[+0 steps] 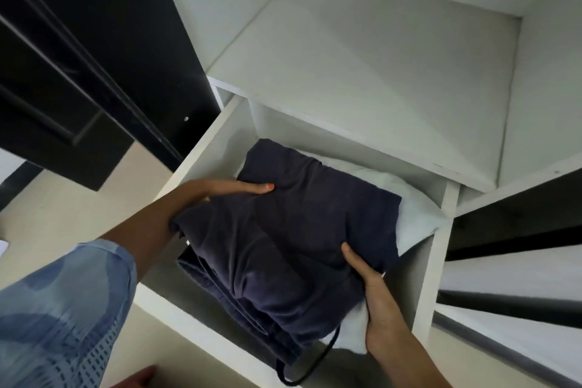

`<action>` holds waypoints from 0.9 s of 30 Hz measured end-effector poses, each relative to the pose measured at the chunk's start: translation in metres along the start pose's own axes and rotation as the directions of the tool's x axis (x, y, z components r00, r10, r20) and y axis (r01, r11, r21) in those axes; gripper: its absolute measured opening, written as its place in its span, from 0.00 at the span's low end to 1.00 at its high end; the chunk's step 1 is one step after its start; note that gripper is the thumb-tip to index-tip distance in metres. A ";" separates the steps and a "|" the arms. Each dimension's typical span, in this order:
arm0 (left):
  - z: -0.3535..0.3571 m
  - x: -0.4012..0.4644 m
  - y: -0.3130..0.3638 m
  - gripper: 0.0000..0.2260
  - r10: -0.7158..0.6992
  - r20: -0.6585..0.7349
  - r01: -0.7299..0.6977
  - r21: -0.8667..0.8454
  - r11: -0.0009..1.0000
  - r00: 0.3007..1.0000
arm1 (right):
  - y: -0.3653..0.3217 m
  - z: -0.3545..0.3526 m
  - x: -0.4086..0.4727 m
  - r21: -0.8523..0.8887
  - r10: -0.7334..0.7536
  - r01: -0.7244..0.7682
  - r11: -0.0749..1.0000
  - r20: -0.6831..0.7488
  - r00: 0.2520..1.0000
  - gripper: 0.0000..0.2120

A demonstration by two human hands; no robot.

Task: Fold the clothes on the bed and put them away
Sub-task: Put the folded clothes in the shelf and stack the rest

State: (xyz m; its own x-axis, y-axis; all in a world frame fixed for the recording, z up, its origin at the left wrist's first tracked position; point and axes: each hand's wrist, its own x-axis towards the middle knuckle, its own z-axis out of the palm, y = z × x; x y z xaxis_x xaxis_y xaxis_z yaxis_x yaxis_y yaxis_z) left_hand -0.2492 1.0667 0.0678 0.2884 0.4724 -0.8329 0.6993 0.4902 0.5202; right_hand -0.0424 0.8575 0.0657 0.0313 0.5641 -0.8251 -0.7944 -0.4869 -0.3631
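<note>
The dark bundle (283, 230) lies between both hands, over the open drawer (201, 148) and white cloth (415, 214). Left hand (220, 190) and right hand (374, 293) pinch its opposite edges; long axis runs toward the person.

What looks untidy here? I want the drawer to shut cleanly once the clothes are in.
A dark cord trails from the folded navy garment and loops over the drawer's front edge, where it could catch. The left hand and right hand grip the garment, which sits above white fabric.
</note>
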 end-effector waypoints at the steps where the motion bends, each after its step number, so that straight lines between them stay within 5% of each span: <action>1: 0.001 0.002 0.003 0.27 -0.022 0.004 0.022 0.035 0.999 1.000 | 0.003 -0.001 0.006 -0.027 -0.030 0.029 0.999 -0.028 0.999 0.12; 4: 0.008 0.018 0.000 0.39 -0.080 -0.001 0.079 0.157 0.984 0.997 | 0.017 -0.012 0.009 -0.167 -0.104 0.077 0.983 -0.160 0.982 0.17; 7: 0.020 0.018 -0.002 0.29 -0.040 -0.021 0.044 0.198 0.979 0.999 | 0.026 -0.022 0.005 -0.224 -0.135 0.083 0.971 -0.231 0.963 0.16; 10: 0.028 0.011 -0.010 0.33 0.112 -0.211 -0.016 0.409 0.912 0.971 | 0.029 -0.027 -0.012 -0.412 -0.264 0.122 0.903 -0.308 0.914 0.29; 13: 0.045 -0.016 -0.029 0.40 0.355 -0.324 -0.041 0.686 0.726 0.877 | 0.015 -0.011 -0.043 -0.763 -0.657 0.327 0.557 -0.165 0.736 0.38; 16: 0.064 -0.053 -0.052 0.38 0.527 -0.235 -0.088 0.852 0.516 0.817 | -0.007 0.004 -0.031 -0.959 -0.802 0.267 0.099 0.082 0.592 0.41; 18: 0.072 -0.067 -0.071 0.35 0.607 -0.198 -0.137 0.877 0.460 0.770 | -0.019 0.005 0.006 -0.989 -0.734 0.134 -0.069 0.141 0.664 0.44; 20: 0.077 -0.075 -0.085 0.32 0.675 -0.186 -0.181 0.882 0.435 0.714 | -0.025 -0.001 0.042 -0.996 -0.578 0.082 0.040 0.044 0.815 0.48; 22: 0.081 -0.083 -0.090 0.30 0.751 -0.170 -0.254 0.875 0.413 0.638 | -0.033 -0.010 0.061 -0.981 -0.466 0.042 0.188 -0.052 0.883 0.52; 24: 0.082 -0.088 -0.090 0.27 0.817 -0.163 -0.315 0.867 0.387 0.554 | -0.036 -0.009 0.059 -0.989 -0.491 -0.019 0.145 -0.088 0.867 0.51; 27: 0.087 -0.095 -0.096 0.24 0.878 -0.134 -0.347 0.883 0.316 0.459 | -0.014 0.000 0.027 -0.997 -0.641 -0.054 -0.061 -0.002 0.768 0.46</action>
State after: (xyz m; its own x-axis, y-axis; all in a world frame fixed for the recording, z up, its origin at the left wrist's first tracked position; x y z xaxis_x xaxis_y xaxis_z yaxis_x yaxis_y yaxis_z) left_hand -0.2867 0.9106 0.0807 0.6589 0.7456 0.0994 0.6985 -0.6555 0.2871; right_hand -0.0301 0.8795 0.0484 0.5346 0.7436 -0.4015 0.6510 -0.6654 -0.3653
